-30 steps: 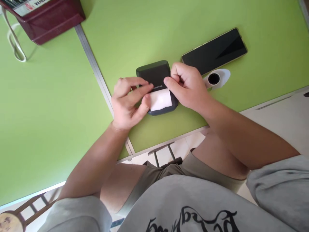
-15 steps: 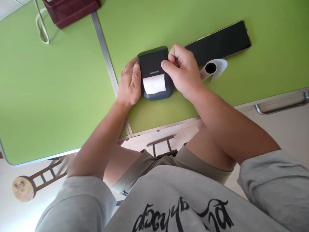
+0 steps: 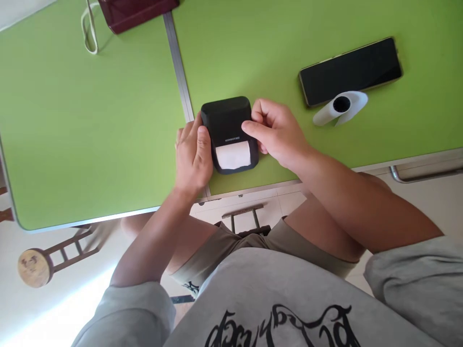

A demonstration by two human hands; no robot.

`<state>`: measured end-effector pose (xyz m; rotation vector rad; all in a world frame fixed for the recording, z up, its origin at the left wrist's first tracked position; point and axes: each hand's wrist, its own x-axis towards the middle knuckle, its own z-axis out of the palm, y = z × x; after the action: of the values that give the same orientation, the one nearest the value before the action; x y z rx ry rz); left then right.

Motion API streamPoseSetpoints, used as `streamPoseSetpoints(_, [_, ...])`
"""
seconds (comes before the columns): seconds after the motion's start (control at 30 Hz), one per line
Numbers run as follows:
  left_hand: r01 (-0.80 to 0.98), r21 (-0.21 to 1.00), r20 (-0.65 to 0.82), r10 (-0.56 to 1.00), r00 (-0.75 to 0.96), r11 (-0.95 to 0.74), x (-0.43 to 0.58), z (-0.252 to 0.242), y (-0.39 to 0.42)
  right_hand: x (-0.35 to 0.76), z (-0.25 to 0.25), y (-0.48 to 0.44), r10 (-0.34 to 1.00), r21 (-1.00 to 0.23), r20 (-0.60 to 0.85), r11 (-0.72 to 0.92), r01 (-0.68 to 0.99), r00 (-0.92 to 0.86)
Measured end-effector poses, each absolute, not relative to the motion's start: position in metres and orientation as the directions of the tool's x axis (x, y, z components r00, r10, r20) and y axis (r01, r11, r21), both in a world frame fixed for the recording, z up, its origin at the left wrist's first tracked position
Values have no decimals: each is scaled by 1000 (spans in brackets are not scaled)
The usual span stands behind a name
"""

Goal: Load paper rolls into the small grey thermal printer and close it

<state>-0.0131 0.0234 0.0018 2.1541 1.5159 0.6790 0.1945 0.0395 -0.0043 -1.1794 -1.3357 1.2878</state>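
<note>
A black portable label printer (image 3: 227, 118) with small lettering on its top is between my hands, close to the table's front edge. From its slot a white label strip (image 3: 234, 155) hangs over the front end. My left hand (image 3: 193, 154) is wrapped along the printer's left side, thumb lying on the edge. On the other side my right hand (image 3: 280, 130) grips the right edge, its thumb on top and its fingers curled, partly hidden. To the right stands a white roll (image 3: 325, 113) with a dark core and a loose curled end, apart from both hands.
A dark-screened phone (image 3: 350, 70) lies behind the roll on the green table (image 3: 108, 135). A maroon box (image 3: 135, 14) with a pale cord (image 3: 90, 31) is at the far left. A metal strip (image 3: 177, 62) divides the tabletop. Below is a wooden stool (image 3: 35, 268).
Both hands have brought the printer toward me and somewhat left, away from the phone and roll. My grip looks much the same. The whole view has also shifted a little.
</note>
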Motion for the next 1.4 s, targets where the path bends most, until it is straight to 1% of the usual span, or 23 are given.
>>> streamPoseSetpoints(0.1, [780,557,197,958,208,-284,-20,-3,24,194,-5,37,989,-994,-5,10,106,-145])
streamPoseSetpoints(0.23, [753,555,285,931,229,-354,-24,-10,28,191,-7,40,987,-985,6,33,170,-159])
streamPoseSetpoints(0.3, [746,566,264,934,240,-351,-25,-10,28,190,-7,42,988,-982,22,49,181,-150])
streamPoseSetpoints(0.43, [736,597,166,947,274,-318,-32,-3,19,189,-7,45,993,-987,31,48,155,-111])
streamPoseSetpoints(0.6, [657,617,119,877,466,-433,-47,0,1,189,-9,43,995,-992,48,58,113,-87])
streamPoseSetpoints(0.67, [667,590,95,859,503,-455,-48,-5,-3,189,-12,41,995,-987,69,79,143,-71])
streamPoseSetpoints(0.73, [708,535,88,863,497,-462,-46,-12,-4,188,-16,39,993,-979,112,117,167,-39])
streamPoseSetpoints(0.83, [744,475,112,871,479,-470,-40,-19,-2,182,-20,35,986,-976,163,158,149,24])
streamPoseSetpoints(0.9, [744,461,134,867,481,-484,-38,-21,0,178,-19,31,984,-982,156,146,124,82])
streamPoseSetpoints(1.0, [742,443,163,859,486,-504,-37,-21,2,172,-17,23,985,-993,108,99,71,132])
streamPoseSetpoints(1.1, [745,428,187,857,481,-512,-37,-22,2,170,-15,15,986,-991,97,84,104,134])
streamPoseSetpoints(1.23, [745,444,203,866,458,-498,-38,-25,1,171,-20,9,960,-958,224,185,219,167])
streamPoseSetpoints(1.4, [693,507,192,851,489,-513,-40,-27,1,171,-30,7,901,-913,375,319,254,216])
